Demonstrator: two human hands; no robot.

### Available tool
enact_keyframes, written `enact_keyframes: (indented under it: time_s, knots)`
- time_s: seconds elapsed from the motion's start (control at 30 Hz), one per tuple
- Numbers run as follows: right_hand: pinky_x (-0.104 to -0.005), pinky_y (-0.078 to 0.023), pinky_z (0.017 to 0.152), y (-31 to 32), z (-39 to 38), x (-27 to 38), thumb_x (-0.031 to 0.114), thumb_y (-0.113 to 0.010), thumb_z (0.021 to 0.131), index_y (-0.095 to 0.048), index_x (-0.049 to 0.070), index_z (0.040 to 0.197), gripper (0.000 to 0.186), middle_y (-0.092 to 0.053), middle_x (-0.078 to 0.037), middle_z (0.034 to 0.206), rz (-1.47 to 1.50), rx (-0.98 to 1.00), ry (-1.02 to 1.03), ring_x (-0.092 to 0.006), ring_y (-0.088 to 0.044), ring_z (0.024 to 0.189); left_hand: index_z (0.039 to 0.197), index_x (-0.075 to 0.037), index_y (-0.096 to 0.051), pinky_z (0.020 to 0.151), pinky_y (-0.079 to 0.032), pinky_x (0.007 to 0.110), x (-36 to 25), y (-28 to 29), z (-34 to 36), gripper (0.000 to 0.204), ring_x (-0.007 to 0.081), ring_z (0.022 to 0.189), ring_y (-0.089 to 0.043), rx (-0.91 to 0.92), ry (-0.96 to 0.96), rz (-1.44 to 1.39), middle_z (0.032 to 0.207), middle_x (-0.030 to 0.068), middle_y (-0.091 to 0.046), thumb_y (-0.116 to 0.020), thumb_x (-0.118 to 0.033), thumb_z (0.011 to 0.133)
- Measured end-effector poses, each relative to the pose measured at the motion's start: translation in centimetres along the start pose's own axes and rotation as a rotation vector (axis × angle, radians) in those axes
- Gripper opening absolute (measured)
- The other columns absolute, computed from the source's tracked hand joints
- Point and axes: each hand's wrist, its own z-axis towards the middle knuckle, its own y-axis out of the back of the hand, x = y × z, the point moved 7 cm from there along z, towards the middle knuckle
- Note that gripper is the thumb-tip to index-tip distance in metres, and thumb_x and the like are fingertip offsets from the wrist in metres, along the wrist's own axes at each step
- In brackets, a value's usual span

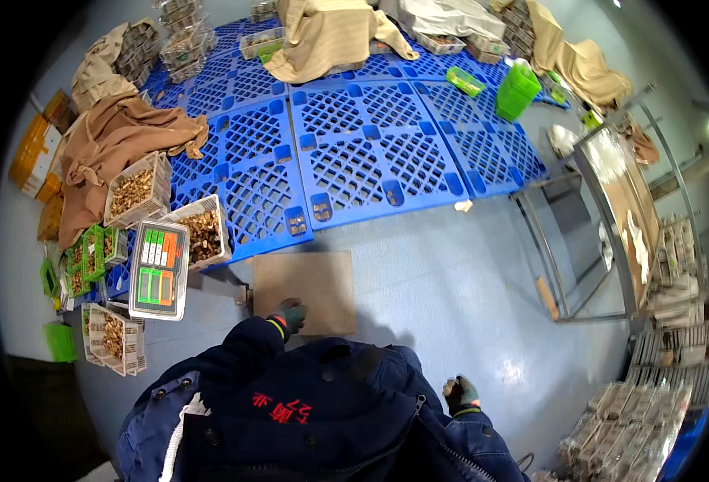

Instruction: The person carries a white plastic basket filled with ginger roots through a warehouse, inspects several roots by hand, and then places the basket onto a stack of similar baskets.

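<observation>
My left hand, in a dark grey work glove, hangs over the near edge of a flat tan scale platform. Its fingers are loosely bent, and I see nothing in them. On the right, my gloved right hand is held low above the floor beside my jacket, fingers slightly bent and apart, with no object in it. Left of the platform stands the scale's display panel under a clear cover. Just behind the panel, a white crate of small brown pieces, perhaps mushrooms, rests on the blue pallets.
Blue plastic pallets spread ahead. More filled crates stand at left, near a brown cloth. Green baskets are stacked at far right. A metal-framed cart and stacked packs stand at right.
</observation>
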Motion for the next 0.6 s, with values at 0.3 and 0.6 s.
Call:
enact_keyframes:
  time_s: [0.3, 0.6]
  knots:
    - [-0.042, -0.044, 0.061, -4.6, 13.3, 15.3, 0.03, -0.057, 0.079, -0.056, 0.004, 0.076, 0.026, -0.06, -0.016, 0.076, -1.428, -0.196, 0.077, -0.0342, -0.056, 0.068, 0.076, -0.013, -0.053, 0.049, -0.04, 0.027, -16.7, -12.5, 9.4, 0.013, 0.0132, 0.058, -0.051, 0.148, -0.225, 0.13, 0.066, 0.0005, -0.051, -0.057, -0.024, 0.081]
    - [-0.0389, -0.04, 0.047, -45.9, 24.7, 35.7, 0.022, -0.056, 0.078, -0.046, 0.01, 0.07, 0.017, -0.05, -0.01, 0.062, -1.633, 0.532, 0.939, -0.0285, -0.049, 0.054, 0.074, -0.017, -0.049, 0.044, -0.033, 0.037, -15.5, -8.4, 14.7, 0.016, 0.0221, 0.051, -0.043, 0.139, 0.24, -0.534, 0.063, 0.0043, -0.047, -0.046, -0.028, 0.086]
